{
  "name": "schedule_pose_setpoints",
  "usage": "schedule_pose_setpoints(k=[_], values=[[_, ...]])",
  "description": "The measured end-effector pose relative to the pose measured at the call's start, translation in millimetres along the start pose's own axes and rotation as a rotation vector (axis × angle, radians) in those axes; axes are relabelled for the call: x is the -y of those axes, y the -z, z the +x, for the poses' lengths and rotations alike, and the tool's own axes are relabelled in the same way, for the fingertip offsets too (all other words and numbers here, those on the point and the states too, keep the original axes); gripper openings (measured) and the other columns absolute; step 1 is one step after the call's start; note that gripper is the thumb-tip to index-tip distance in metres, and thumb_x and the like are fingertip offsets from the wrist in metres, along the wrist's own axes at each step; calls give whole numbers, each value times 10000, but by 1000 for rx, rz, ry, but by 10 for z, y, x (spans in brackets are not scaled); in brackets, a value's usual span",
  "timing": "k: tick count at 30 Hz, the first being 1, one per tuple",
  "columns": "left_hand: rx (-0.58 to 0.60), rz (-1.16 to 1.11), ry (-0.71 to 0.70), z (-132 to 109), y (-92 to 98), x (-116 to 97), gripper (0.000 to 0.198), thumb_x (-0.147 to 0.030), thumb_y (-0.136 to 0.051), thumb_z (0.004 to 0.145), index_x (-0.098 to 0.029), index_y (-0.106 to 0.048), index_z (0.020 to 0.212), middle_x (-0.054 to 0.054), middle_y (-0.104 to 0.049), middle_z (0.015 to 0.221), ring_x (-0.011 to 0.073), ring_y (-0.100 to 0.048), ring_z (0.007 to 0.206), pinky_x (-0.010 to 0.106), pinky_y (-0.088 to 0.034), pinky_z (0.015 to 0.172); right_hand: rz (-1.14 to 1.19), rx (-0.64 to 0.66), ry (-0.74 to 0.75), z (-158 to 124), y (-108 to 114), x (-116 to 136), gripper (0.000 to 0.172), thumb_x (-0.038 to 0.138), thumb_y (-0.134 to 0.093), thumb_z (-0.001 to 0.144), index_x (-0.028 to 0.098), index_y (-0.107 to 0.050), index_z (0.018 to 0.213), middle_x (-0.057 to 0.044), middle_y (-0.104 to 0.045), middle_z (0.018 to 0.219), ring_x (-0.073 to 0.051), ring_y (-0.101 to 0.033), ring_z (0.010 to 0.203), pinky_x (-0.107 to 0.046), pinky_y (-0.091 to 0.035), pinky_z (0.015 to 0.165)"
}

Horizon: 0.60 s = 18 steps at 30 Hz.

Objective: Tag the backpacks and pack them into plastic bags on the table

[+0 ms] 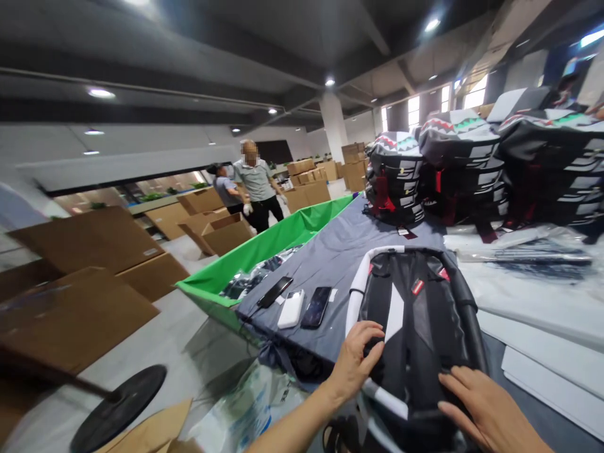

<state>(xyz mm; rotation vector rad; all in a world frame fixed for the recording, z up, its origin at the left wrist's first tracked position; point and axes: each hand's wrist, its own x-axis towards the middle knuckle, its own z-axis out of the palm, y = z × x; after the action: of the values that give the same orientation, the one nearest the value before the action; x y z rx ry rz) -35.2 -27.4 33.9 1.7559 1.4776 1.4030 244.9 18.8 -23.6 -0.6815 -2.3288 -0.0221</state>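
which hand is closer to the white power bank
Left: the left hand rests on the backpack, nearer the power bank; the right hand rests farther off, on the backpack's far side.

One left hand (352,362) and one right hand (486,409) lie on a single black backpack (415,314) on one gray-covered counter (330,264), which also carries two smartphones (316,307) and one white power bank (290,309). Three stacks of patterned backpacks (460,167) rise to the right. Two co-workers (255,179) stand among cardboard boxes (214,234) past the far end of one green-lined bin (264,251), one wearing two white gloves (246,209). One white column (333,126) stands behind them, and one round black stand base (117,409) shows at lower left.
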Motion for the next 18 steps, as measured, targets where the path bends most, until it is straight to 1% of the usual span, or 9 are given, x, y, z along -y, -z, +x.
schedule_pose_setpoints(k=[1, 3, 5, 6, 8, 10, 14, 16, 18], values=[[79, 1, -27, 121, -49, 14, 174, -288, -682, 873, -276, -796, 1005, 113, -758, 1114, 286, -679, 1086, 420, -491, 1005, 58, 44, -41, -65, 102, 19, 333, 567, -512, 972, 308, -719, 1008, -46, -761, 887, -233, -735, 714, -319, -609, 607], [189, 12, -100, 367, -241, 70, 268, -304, -728, 853, -316, -775, 1116, 114, -728, 1234, 307, -647, 1191, 456, -440, 1084, 221, 220, -156, -123, 301, 49, 262, 536, -533, 961, 346, -705, 907, -11, -751, 806, -217, -723, 666, -295, -596, 578], [232, 37, -198, 582, -525, 172, 387, -339, -782, 820, -355, -737, 1204, 106, -681, 1339, 337, -575, 1312, 508, -361, 1158, 342, 384, -291, -75, 464, -39, 315, 532, -527, 954, 327, -668, 761, 4, -712, 690, -207, -686, 592, -293, -558, 537], [237, 55, -256, 666, -674, 240, 440, -370, -797, 810, -370, -714, 1241, 100, -656, 1380, 349, -537, 1357, 531, -329, 1178, 355, 403, -366, -20, 528, -160, 354, 540, -509, 956, 310, -654, 730, -1, -699, 668, -209, -674, 588, -299, -545, 546], [253, 133, -363, 773, -921, 396, 518, -454, -770, 833, -392, -645, 1331, 89, -594, 1462, 362, -481, 1410, 562, -296, 1193, 269, 299, -525, 124, 616, -571, 402, 571, -458, 960, 282, -660, 765, -24, -702, 707, -228, -672, 660, -320, -540, 626], [353, 272, -431, 817, -1040, 541, 602, -554, -677, 888, -402, -522, 1449, 87, -483, 1562, 373, -433, 1446, 587, -287, 1191, 116, 165, -648, 300, 635, -1141, 406, 572, -429, 952, 257, -675, 880, -50, -724, 820, -241, -671, 761, -333, -536, 714], [615, 600, -441, 834, -973, 697, 736, -676, -471, 957, -409, -215, 1593, 77, -209, 1687, 387, -284, 1523, 614, -263, 1201, -86, 192, -772, 722, 400, -2219, 209, 360, -497, 857, 223, -655, 855, -100, -720, 907, -265, -669, 866, -367, -515, 790], [601, 672, -463, 835, -925, 738, 753, -692, -446, 960, -418, -162, 1602, 61, -189, 1692, 372, -285, 1526, 587, -281, 1207, -124, 220, -795, 914, 174, -2546, 136, 272, -539, 825, 213, -657, 861, -111, -713, 973, -264, -664, 960, -360, -497, 841], [547, 701, -515, 834, -926, 800, 771, -702, -452, 954, -416, -152, 1604, 52, -209, 1686, 359, -318, 1514, 562, -313, 1200, -166, 242, -829, 1038, -58, -2739, 119, 260, -608, 817, 201, -658, 909, -102, -698, 1044, -255, -644, 1033, -363, -476, 884]])
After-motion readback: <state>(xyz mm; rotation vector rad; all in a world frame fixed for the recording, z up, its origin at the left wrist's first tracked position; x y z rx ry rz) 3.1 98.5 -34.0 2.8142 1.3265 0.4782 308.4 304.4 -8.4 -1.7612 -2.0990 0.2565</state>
